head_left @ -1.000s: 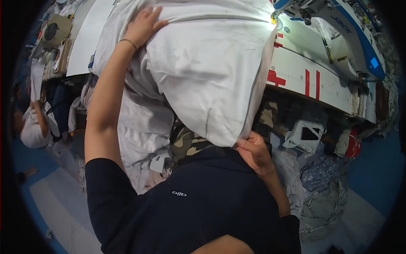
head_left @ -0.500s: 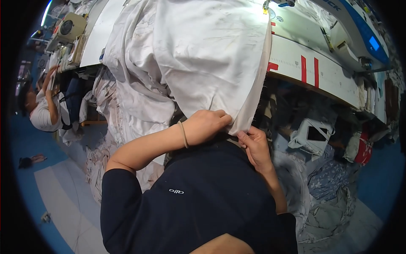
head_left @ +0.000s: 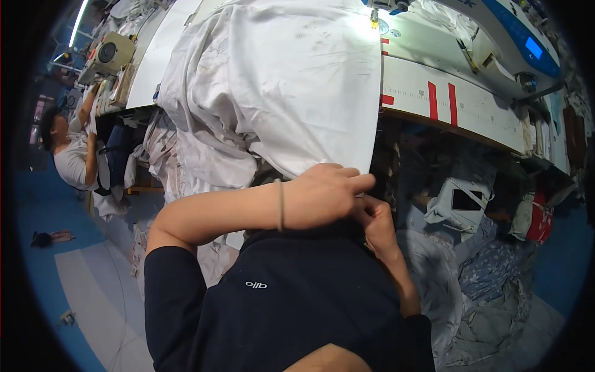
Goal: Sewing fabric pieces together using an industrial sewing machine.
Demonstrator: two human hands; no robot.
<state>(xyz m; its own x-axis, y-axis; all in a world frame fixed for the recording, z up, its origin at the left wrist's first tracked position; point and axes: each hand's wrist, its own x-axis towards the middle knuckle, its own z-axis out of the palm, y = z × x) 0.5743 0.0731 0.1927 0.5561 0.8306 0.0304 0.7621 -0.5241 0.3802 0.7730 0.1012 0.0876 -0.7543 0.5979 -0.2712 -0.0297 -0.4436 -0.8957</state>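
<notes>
A large white cloth (head_left: 297, 80) with faint smudges spreads over the sewing table and hangs off its front edge toward me. My left hand (head_left: 328, 195) is closed at the cloth's lower right corner, its knuckles up and its forearm crossing in front of my body. Just below and to the right, my right hand (head_left: 376, 224) pinches with thumb and fingers, close against the left one. The bit of hem between the hands is mostly hidden behind my left fingers. The cloth's right edge runs straight up to the lit needle area (head_left: 374, 18) of the sewing machine.
The sewing machine's blue and white arm (head_left: 514, 37) stands at the upper right. Red strips (head_left: 452, 104) mark the table (head_left: 483, 118). A white box-shaped thing (head_left: 458, 204) and heaped fabric (head_left: 489, 260) lie at right. Another person (head_left: 77, 152) works at far left.
My left hand has moved right and slightly down, meeting my right hand. The cloth's right edge, earlier showing a turned flap, now lies straight. The view has shifted slightly.
</notes>
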